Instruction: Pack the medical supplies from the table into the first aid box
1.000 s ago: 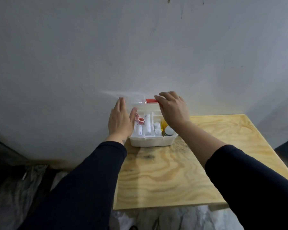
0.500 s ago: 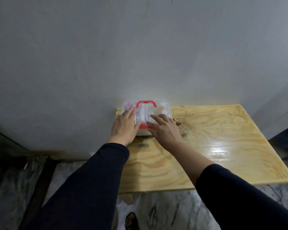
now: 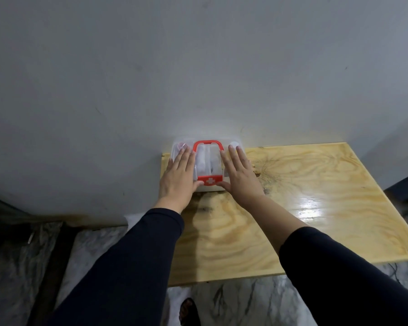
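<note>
Box [image 3: 207, 161] clear with red handle [image 3: 207, 145], red clasp [image 3: 209, 180] bearing white cross; table [image 3: 292, 208] pale swirled wood; sleeves [image 3: 132, 267] navy.

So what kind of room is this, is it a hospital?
Probably not a hospital. It looks like a plain room in a home or a workshop: a bare plywood table stands against an unpainted grey wall, over a marble-patterned floor. The only medical thing is the small first aid box.

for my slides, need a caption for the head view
Both hands, left and right, press flat on the closed first aid box on a plywood table.
</note>
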Available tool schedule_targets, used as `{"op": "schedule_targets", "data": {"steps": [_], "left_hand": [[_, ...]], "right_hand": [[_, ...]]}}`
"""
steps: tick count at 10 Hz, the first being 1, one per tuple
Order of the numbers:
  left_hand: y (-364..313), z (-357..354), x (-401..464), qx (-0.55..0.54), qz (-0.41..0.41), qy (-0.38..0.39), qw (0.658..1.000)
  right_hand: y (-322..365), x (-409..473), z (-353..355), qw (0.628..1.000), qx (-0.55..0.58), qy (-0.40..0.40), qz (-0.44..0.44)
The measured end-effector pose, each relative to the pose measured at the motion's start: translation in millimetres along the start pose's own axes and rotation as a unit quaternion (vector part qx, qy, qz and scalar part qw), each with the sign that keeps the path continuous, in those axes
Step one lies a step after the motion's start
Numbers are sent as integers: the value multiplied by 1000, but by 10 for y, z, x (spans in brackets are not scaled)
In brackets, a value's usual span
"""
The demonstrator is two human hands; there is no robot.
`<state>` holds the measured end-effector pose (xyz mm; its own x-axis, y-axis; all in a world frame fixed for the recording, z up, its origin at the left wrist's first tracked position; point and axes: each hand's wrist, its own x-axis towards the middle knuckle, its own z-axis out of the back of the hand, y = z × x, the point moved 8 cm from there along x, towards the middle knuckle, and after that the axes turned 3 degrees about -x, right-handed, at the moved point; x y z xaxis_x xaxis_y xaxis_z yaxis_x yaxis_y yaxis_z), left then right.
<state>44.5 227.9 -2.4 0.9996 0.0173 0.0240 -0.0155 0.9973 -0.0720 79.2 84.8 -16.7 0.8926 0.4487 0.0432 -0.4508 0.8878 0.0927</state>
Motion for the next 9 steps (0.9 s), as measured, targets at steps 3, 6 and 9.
{"op": "schedule_targets", "data": {"steps": [3,6,9], "left_hand": [[74,6,245,8,7,0,1000],[68,-2,310,25,15,1,1000],[350,236,-116,-195,30,-89,976]], "right_hand": [[-41,277,22,1000,7,4,-6],[-67,349,14,1000,-20,4,-9],[-73,177,874,990,103,94,11]]}}
